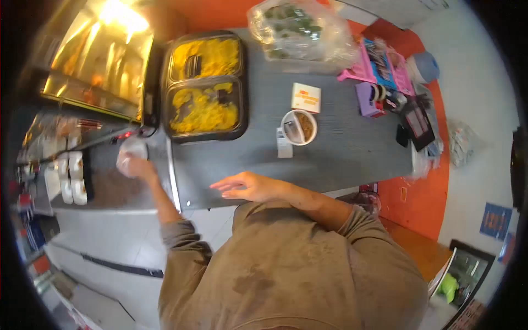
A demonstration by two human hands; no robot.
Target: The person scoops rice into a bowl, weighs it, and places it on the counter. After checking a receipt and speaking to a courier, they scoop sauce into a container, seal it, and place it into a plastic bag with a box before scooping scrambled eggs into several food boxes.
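My left hand [133, 166] reaches out over the dark counter at the left, its fingers closed on a whitish, see-through round thing [134, 147]. Blur hides exactly what that is. Above the counter's front edge, my right hand [247, 186] is open, fingers stretched to the left, with nothing in it. Further back on the grey table stands a round white tub [306, 126] with brown food and a half-covered top. A small white slip [284, 144] lies beside it, and a white box with orange print [306, 97] sits just behind.
Two black trays of yellow food [242, 110] stand near a lit glass display case [104, 66]. A plastic bag with green contents [302, 33] lies at the back. A pink basket [404, 74] and a purple box [367, 100] are at right; white containers [77, 176] are far left.
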